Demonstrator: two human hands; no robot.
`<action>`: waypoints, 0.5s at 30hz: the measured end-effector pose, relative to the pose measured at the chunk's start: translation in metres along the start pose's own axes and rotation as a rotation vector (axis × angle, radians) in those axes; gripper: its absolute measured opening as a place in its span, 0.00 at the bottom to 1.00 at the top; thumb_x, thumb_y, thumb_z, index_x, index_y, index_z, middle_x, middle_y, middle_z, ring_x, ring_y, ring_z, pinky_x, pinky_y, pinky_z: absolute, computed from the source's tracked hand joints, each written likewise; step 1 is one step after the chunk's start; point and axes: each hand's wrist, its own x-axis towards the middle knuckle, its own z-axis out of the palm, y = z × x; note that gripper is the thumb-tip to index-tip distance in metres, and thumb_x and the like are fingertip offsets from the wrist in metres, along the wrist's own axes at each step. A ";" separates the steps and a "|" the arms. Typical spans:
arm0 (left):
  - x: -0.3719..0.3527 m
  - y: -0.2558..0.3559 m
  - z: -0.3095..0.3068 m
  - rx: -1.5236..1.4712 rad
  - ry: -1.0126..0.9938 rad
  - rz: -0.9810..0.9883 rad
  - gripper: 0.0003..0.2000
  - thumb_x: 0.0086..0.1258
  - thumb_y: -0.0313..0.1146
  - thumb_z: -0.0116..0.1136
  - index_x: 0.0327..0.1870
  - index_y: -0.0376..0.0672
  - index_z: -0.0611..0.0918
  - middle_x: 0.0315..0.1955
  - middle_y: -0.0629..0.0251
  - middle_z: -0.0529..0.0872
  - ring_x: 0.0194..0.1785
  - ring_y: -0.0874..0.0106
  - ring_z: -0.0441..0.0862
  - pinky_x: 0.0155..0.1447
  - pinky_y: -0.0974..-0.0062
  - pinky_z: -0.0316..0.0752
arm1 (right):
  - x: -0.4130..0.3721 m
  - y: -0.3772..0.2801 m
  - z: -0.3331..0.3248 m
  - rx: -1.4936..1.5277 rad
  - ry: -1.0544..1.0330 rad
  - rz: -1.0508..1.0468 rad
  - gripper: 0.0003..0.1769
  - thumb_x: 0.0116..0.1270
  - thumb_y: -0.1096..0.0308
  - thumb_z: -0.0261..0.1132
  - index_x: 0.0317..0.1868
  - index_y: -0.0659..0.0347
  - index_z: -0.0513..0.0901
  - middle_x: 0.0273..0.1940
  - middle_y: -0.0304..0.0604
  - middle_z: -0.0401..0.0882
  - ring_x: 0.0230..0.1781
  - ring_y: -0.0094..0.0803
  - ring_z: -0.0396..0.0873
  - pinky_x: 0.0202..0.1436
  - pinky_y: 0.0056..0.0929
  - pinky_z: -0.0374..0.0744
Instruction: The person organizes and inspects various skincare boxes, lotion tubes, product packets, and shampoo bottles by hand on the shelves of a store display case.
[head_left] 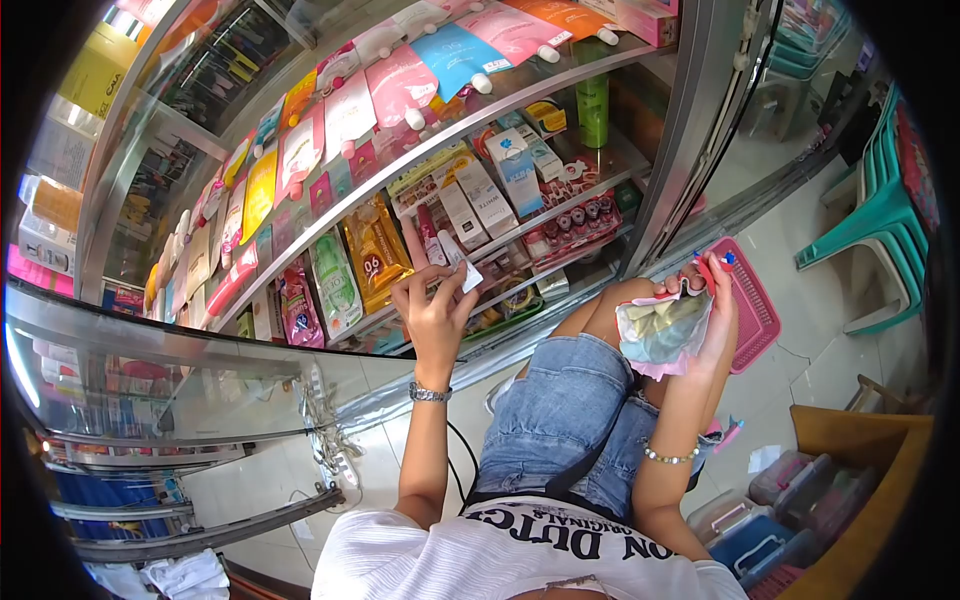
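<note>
My left hand (436, 305) is raised in front of the lower shelf of the glass display case, thumb and fingers closed around a small white piece (470, 277), which looks like stiff paper or a label. Behind it stand a pink tube (429, 232) and white boxes (484, 197). Over my knee, my right hand (713, 315) grips a crinkled pouch (664, 330), silvery green and yellow with a pink frilled edge. Something red shows at its upper fingers. A pink plastic basket (757, 310) sits on the floor just beyond this hand.
Sachets with white caps (455, 60) line the upper glass shelf (560, 75). An orange wipes pack (376, 250) leans lower down. Green stools (870, 225) are stacked at right. A power strip (345, 468) with cords lies on the floor at left. Lidded containers (780, 520) fill the lower right.
</note>
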 end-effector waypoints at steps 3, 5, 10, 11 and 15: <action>0.003 0.002 -0.004 -0.001 0.053 0.018 0.14 0.43 0.29 0.70 0.35 0.47 0.85 0.35 0.71 0.78 0.44 0.67 0.67 0.49 0.69 0.64 | -0.001 0.000 0.001 0.002 0.007 0.000 0.06 0.66 0.62 0.57 0.36 0.54 0.76 0.21 0.33 0.65 0.24 0.29 0.67 0.34 0.31 0.69; 0.006 0.004 -0.009 0.023 0.125 0.042 0.13 0.42 0.29 0.70 0.33 0.46 0.85 0.35 0.71 0.78 0.43 0.67 0.68 0.49 0.70 0.64 | -0.001 -0.001 0.002 0.000 0.010 -0.001 0.06 0.66 0.62 0.57 0.36 0.54 0.76 0.21 0.33 0.65 0.24 0.29 0.67 0.33 0.31 0.69; 0.019 0.009 -0.022 0.058 0.254 0.017 0.11 0.42 0.28 0.70 0.30 0.45 0.85 0.34 0.70 0.78 0.43 0.67 0.68 0.48 0.71 0.64 | 0.000 0.001 -0.002 0.008 -0.014 0.000 0.07 0.67 0.61 0.56 0.38 0.54 0.76 0.21 0.34 0.65 0.24 0.30 0.68 0.34 0.32 0.70; 0.022 0.013 -0.028 0.022 0.260 0.001 0.10 0.42 0.28 0.70 0.30 0.45 0.85 0.34 0.70 0.78 0.43 0.68 0.68 0.47 0.72 0.64 | 0.001 0.003 -0.004 0.008 -0.012 -0.001 0.07 0.67 0.61 0.56 0.38 0.54 0.76 0.21 0.34 0.65 0.24 0.30 0.68 0.34 0.32 0.70; 0.028 0.032 -0.043 -0.143 0.205 -0.030 0.09 0.44 0.28 0.69 0.28 0.44 0.84 0.34 0.69 0.78 0.42 0.69 0.68 0.46 0.74 0.64 | 0.001 0.015 -0.003 -0.033 -0.088 0.005 0.12 0.68 0.60 0.54 0.47 0.56 0.75 0.28 0.37 0.73 0.30 0.34 0.74 0.42 0.37 0.75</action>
